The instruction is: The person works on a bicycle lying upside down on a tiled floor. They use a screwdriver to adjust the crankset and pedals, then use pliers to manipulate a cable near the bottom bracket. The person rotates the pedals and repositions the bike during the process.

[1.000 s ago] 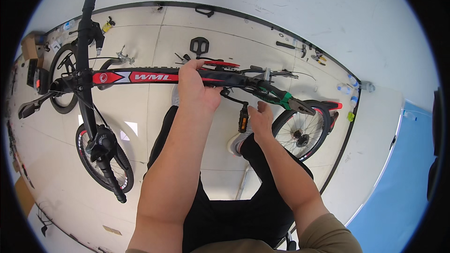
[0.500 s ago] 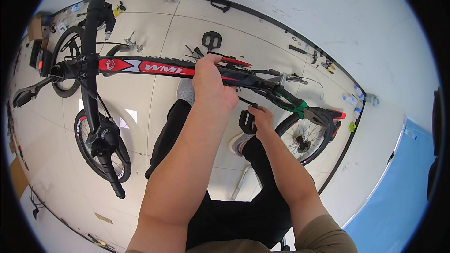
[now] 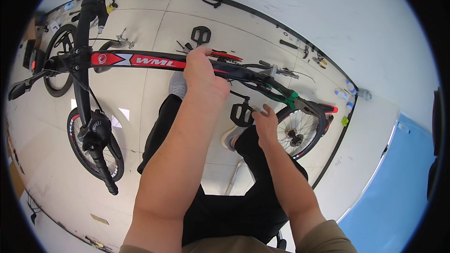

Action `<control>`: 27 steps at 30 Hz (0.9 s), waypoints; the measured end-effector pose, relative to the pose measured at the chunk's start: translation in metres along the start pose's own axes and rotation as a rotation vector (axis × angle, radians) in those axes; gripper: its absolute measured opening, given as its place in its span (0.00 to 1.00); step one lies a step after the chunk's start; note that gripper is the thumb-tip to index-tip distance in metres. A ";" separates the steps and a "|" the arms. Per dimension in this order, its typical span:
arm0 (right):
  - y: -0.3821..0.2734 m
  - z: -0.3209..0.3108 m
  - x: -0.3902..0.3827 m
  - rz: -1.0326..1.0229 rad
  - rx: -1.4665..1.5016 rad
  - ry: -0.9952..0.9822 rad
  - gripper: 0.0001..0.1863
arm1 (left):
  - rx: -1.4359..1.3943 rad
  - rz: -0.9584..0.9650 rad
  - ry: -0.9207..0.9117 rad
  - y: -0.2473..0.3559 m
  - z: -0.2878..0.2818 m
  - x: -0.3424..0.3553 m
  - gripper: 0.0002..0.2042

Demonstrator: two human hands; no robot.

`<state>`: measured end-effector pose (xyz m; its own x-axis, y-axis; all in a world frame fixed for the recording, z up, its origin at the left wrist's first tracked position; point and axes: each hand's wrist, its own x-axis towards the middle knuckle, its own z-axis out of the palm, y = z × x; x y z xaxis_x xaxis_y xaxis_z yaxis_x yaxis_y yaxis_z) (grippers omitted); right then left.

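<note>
A black and red bicycle frame (image 3: 152,61) runs across the view, with the handlebar on the left. My left hand (image 3: 202,72) is wrapped round its top tube, the fingers partly hidden behind the tube. Below the tube, a black pedal (image 3: 242,114) sticks out on its crank toward me. Beside the pedal's right edge is my right hand (image 3: 266,124), thumb and forefinger apart; whether a fingertip touches the pedal I cannot tell. The other black pedal (image 3: 201,34) shows beyond the tube.
The black handlebar (image 3: 82,82) spans the left side, above a front wheel (image 3: 75,159). The rear wheel (image 3: 295,136) stands to the right. A smaller wheel (image 3: 49,72), pliers (image 3: 320,61) and plastic bottles (image 3: 341,93) lie along the wall. My knees are under the frame.
My right hand's fingers have come off the near pedal and spread apart. The pedal has turned to show more of its flat face. The whole scene has shifted slightly left; my left hand keeps its grip.
</note>
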<state>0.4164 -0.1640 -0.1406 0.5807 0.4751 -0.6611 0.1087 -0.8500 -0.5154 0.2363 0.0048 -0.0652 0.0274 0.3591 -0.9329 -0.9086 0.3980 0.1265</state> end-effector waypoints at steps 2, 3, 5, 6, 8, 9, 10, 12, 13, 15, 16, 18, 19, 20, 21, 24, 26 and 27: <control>0.007 0.003 -0.017 0.046 0.025 0.063 0.40 | 0.026 0.010 0.019 0.005 -0.002 -0.002 0.19; 0.009 0.008 -0.019 0.092 0.116 0.103 0.40 | 0.045 0.010 0.029 0.005 -0.002 -0.001 0.18; 0.016 0.018 -0.018 0.183 0.295 0.177 0.40 | 0.015 0.017 -0.017 0.002 -0.002 0.001 0.17; 0.035 0.021 0.000 0.140 0.310 0.194 0.41 | 0.005 0.019 -0.038 0.001 -0.003 0.001 0.16; 0.037 0.027 0.007 0.026 0.337 0.009 0.40 | -0.001 0.019 -0.029 0.002 -0.003 0.002 0.16; 0.036 0.028 0.010 -0.033 0.349 -0.081 0.40 | -0.007 0.017 -0.027 0.001 -0.002 0.000 0.16; 0.037 0.033 0.011 -0.018 0.241 -0.068 0.34 | 0.010 0.029 -0.023 0.001 -0.003 -0.001 0.16; 0.051 0.039 0.012 0.116 0.463 -0.107 0.28 | 0.015 0.016 0.001 0.002 -0.002 -0.004 0.16; 0.058 0.040 0.014 0.184 0.574 -0.126 0.25 | 0.017 0.011 0.012 0.002 -0.002 -0.004 0.17; 0.071 0.042 0.017 0.232 0.782 -0.169 0.17 | 0.023 0.030 -0.009 0.003 -0.002 0.000 0.13; 0.077 0.043 0.018 0.257 0.887 -0.190 0.13 | 0.027 0.041 -0.020 0.004 -0.003 0.002 0.12; 0.089 0.044 0.022 0.285 0.987 -0.246 0.16 | 0.019 0.042 -0.016 0.003 -0.004 0.004 0.12; 0.095 0.044 0.024 0.298 1.038 -0.271 0.18 | 0.016 0.040 -0.015 0.003 -0.003 0.005 0.12; 0.100 0.046 0.028 0.337 1.087 -0.306 0.19 | 0.015 0.031 -0.011 0.002 -0.003 0.004 0.15; 0.103 0.049 0.030 0.378 1.137 -0.342 0.19 | 0.015 0.023 -0.006 0.002 -0.002 0.000 0.17; 0.106 0.051 0.031 0.470 1.009 -0.270 0.21 | 0.004 0.009 0.005 0.003 0.001 -0.003 0.19; 0.092 0.055 0.017 0.399 0.812 -0.100 0.23 | 0.002 0.015 0.022 0.006 -0.001 -0.002 0.19; 0.081 0.056 0.006 0.296 0.705 0.021 0.23 | 0.006 0.019 0.029 0.007 -0.001 -0.003 0.18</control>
<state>0.3834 -0.2170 -0.2173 0.5216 0.2391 -0.8190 -0.5904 -0.5919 -0.5487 0.2298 0.0055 -0.0622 -0.0018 0.3419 -0.9397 -0.9064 0.3965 0.1460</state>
